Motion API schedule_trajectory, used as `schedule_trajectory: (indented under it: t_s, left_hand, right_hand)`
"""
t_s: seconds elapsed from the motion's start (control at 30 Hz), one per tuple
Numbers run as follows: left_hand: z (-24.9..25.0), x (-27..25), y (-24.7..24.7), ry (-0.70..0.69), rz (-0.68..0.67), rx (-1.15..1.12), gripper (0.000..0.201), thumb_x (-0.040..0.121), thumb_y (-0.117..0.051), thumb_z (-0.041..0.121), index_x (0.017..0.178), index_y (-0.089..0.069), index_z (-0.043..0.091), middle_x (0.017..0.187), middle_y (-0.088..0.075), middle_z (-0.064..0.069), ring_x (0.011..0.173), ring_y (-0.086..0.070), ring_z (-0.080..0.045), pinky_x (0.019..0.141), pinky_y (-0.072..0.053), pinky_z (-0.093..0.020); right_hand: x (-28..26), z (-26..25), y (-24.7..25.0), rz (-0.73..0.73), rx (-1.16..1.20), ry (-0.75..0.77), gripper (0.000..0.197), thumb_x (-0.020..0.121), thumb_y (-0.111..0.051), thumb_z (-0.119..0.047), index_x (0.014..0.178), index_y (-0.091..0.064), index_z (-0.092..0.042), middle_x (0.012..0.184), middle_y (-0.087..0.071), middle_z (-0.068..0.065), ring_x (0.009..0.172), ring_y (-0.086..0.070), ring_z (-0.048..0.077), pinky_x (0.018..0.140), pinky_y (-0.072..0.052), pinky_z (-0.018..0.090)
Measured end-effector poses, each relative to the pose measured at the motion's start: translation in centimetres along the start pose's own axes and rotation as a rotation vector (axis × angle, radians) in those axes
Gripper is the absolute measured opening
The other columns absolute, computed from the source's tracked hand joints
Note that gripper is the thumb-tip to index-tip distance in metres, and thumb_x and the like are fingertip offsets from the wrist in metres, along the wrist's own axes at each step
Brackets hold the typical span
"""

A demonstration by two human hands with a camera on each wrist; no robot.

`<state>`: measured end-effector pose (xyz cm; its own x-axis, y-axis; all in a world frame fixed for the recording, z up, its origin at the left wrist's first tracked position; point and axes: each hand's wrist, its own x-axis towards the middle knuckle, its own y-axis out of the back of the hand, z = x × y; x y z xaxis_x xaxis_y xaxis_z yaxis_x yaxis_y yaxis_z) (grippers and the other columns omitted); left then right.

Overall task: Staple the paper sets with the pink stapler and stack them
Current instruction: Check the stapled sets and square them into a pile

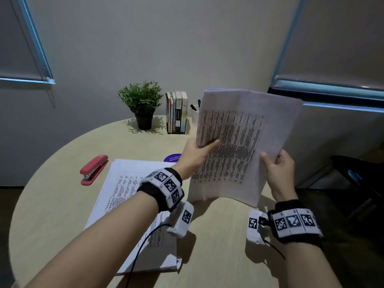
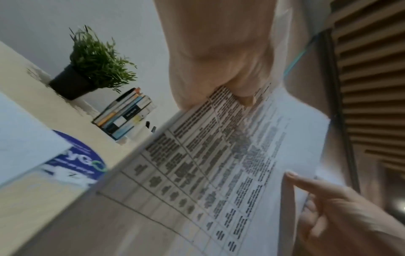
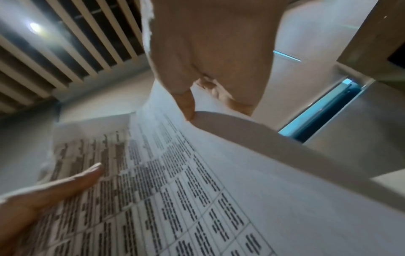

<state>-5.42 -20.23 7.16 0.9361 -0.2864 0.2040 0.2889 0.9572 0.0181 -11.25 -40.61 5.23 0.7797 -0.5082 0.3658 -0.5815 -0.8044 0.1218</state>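
A printed paper set (image 1: 239,146) stands upright on its bottom edge over the right part of the round table (image 1: 62,204). My left hand (image 1: 197,151) grips its left edge, thumb across the front of the page. At the right edge my right hand (image 1: 278,165) holds the same set (image 3: 197,190), thumb in front and fingers behind. The left wrist view shows the sheets (image 2: 219,164) close up under my palm. A second paper stack (image 1: 126,196) lies flat below my left forearm. The pink stapler (image 1: 93,169) rests shut on the table, left of that stack, untouched.
A potted plant (image 1: 142,104), a rack of books (image 1: 176,112) and a white pen cup (image 1: 195,114) stand at the table's far edge. A purple round sticker (image 1: 172,157) lies behind the flat stack. A dark chair (image 1: 357,183) sits to the right.
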Motion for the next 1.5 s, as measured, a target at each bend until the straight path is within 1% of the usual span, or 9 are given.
schedule_trajectory:
  t_s: [0.13,0.37,0.63,0.77,0.87,1.03,1.13,1.2,1.5]
  left_hand:
    - [2.1,1.3,-0.4,-0.096,0.118,-0.039,0.034,0.091,-0.061,0.02,0.121,-0.06,0.003,0.109,-0.068,-0.008,0.087,-0.06,-0.009,0.068,-0.05,-0.013]
    - [-0.7,1.0,0.7,0.169,0.035,0.064,0.036,0.087,-0.064,0.009,0.122,-0.057,0.007,0.117,-0.066,-0.007,0.101,-0.063,-0.015,0.072,-0.05,-0.021]
    - [3.5,-0.3,7.0,0.016,0.133,0.384,0.023,0.086,-0.069,0.01,0.108,-0.065,0.007,0.101,-0.071,-0.007,0.088,-0.07,-0.018,0.078,-0.058,-0.032]
    - [4.5,-2.3,13.9,0.253,0.111,0.659,0.021,0.08,-0.073,0.008,0.101,-0.069,0.01,0.093,-0.073,-0.005,0.078,-0.07,-0.017,0.052,-0.053,-0.024]
    - [3.1,-5.1,17.5,0.498,0.101,0.855,0.009,0.082,-0.072,0.007,0.086,-0.065,0.005,0.075,-0.068,-0.008,0.059,-0.064,-0.015,0.036,-0.045,-0.016]
    - [-2.4,-8.0,20.3,0.757,0.137,0.931,0.037,0.078,-0.076,0.01,0.104,-0.05,0.003,0.091,-0.066,-0.014,0.077,-0.069,-0.028,0.06,-0.059,-0.035]
    - [-4.4,-8.9,20.3,0.801,0.137,1.114,0.031,0.078,-0.077,0.021,0.094,-0.06,0.001,0.083,-0.064,-0.009,0.082,-0.067,-0.025,0.075,-0.058,-0.034]
    - [-4.9,-9.0,20.1,0.796,0.153,1.162,0.035,0.073,-0.081,0.023,0.09,-0.059,0.002,0.083,-0.064,-0.008,0.084,-0.067,-0.024,0.078,-0.057,-0.033]
    - [-5.8,-7.9,20.0,0.912,0.263,0.959,0.071,0.064,-0.088,0.025,0.117,-0.05,-0.004,0.11,-0.062,-0.016,0.103,-0.061,-0.031,0.089,-0.053,-0.039]
  right_hand:
    - [1.0,-2.3,-0.3,0.002,0.1,0.08,0.013,0.096,-0.058,-0.01,0.105,-0.051,-0.017,0.1,-0.062,-0.008,0.085,-0.062,-0.002,0.071,-0.051,0.013]
    - [0.1,0.7,-0.8,-0.064,-0.009,-0.11,0.028,0.092,-0.062,-0.009,0.116,-0.049,-0.013,0.114,-0.061,0.006,0.106,-0.06,0.02,0.091,-0.051,0.037]
    - [-0.2,-3.1,-4.7,-0.058,0.041,-0.032,0.016,0.09,-0.056,0.001,0.092,-0.061,-0.013,0.083,-0.065,-0.001,0.061,-0.061,-0.005,0.056,-0.05,0.016]
    - [-3.9,-3.0,-10.5,-0.271,0.117,-0.281,0.021,0.088,-0.051,0.013,0.098,-0.062,-0.002,0.079,-0.067,0.0,0.053,-0.066,0.0,0.045,-0.05,0.015]
    - [-7.5,-0.7,-14.9,-0.443,0.061,-0.383,0.024,0.083,-0.054,0.014,0.079,-0.063,-0.007,0.08,-0.071,0.011,0.066,-0.072,0.015,0.061,-0.06,0.03]
    - [-10.9,2.0,-18.4,-0.558,-0.289,-0.38,0.027,0.083,-0.05,0.01,0.067,-0.049,-0.012,0.069,-0.055,0.001,0.064,-0.053,0.018,0.042,-0.039,0.017]
    - [-11.2,2.0,-18.7,-0.673,-0.601,-0.363,0.009,0.084,-0.058,-0.001,0.088,-0.052,-0.006,0.103,-0.057,0.011,0.092,-0.059,0.028,0.07,-0.054,0.032]
    - [-10.9,2.0,-18.6,-0.731,-0.732,-0.367,0.029,0.084,-0.065,-0.008,0.11,-0.053,-0.006,0.122,-0.045,0.013,0.114,-0.05,0.034,0.09,-0.048,0.038]
    - [-10.8,2.0,-18.8,-0.79,-0.783,-0.365,0.045,0.086,-0.069,-0.01,0.126,-0.049,-0.002,0.135,-0.037,0.017,0.12,-0.047,0.036,0.096,-0.046,0.039]
